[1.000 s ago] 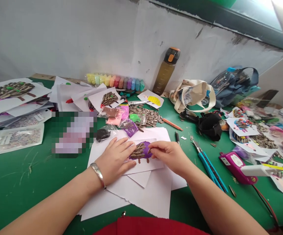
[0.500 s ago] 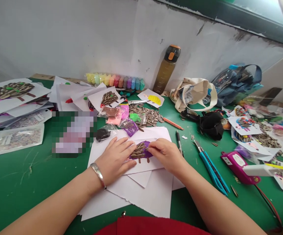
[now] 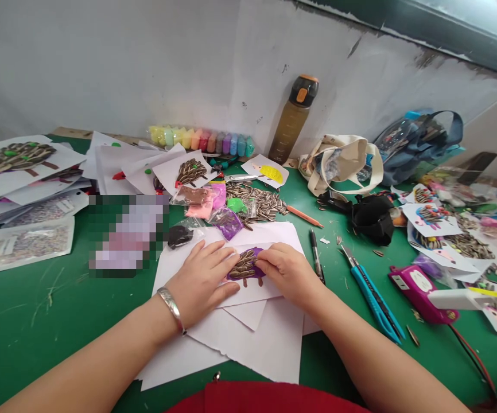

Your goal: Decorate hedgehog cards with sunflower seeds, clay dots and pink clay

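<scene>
On a small white sheet lies a hedgehog picture [image 3: 243, 265], its purple clay body partly covered with striped sunflower seeds and two brown legs below. My left hand [image 3: 205, 276], a silver bangle at its wrist, rests flat on the sheet's left side with fingers spread, hiding the animal's head end. Thumb and forefinger of my right hand [image 3: 286, 274] are pinched together at the body's right edge, pressing a sunflower seed that the fingertips mostly hide. Stacked white papers [image 3: 257, 344] lie under the picture.
Loose sunflower seeds [image 3: 263, 202] and bagged purple clay [image 3: 228, 222] lie behind the papers. To the right are a pen [image 3: 316, 255], a blue utility knife [image 3: 371, 298] and a magenta glue gun-like device [image 3: 420, 292]. A bottle [image 3: 294, 120] stands by the wall.
My right fingertips have shifted slightly left and down onto the clay body with the sunflower seed. My left hand stays in place.
</scene>
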The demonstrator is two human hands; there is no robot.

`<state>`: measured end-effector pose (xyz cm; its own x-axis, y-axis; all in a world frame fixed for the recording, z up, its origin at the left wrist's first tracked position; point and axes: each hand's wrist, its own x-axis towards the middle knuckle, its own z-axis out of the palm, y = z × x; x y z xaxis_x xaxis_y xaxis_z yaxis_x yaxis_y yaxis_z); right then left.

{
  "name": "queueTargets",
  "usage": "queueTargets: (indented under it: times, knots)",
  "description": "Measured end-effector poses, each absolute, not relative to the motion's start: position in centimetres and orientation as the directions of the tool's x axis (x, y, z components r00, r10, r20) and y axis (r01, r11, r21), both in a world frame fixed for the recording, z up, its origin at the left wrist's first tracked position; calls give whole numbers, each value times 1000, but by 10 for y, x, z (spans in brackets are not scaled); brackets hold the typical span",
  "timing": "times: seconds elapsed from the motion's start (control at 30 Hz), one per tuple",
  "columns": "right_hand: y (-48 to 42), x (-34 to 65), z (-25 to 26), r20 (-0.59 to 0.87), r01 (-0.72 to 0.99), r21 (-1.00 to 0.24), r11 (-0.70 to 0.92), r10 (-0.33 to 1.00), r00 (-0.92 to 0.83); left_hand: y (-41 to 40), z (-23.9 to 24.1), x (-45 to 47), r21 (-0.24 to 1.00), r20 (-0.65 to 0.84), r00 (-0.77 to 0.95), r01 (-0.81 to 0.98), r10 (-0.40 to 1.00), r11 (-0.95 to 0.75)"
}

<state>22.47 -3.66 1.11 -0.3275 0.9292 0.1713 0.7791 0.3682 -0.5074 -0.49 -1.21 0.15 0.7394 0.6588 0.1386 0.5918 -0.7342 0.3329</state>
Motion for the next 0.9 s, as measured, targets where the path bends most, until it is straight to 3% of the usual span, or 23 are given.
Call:
queueTargets:
  times: [0.47, 0.73, 0.9]
  knots:
    - [-35, 227, 6, 179, 762, -522, 384, 922, -342, -12, 0, -6, 327, 144, 741, 590, 656, -738]
    - [-37, 223, 4, 236, 812, -330, 482, 875, -423, -12, -1, -5, 335, 147, 736, 592, 661, -733]
    - [-41, 229, 10, 292, 812, -390, 434, 895, -337, -12, -1, -6, 339, 148, 736, 590, 661, -733]
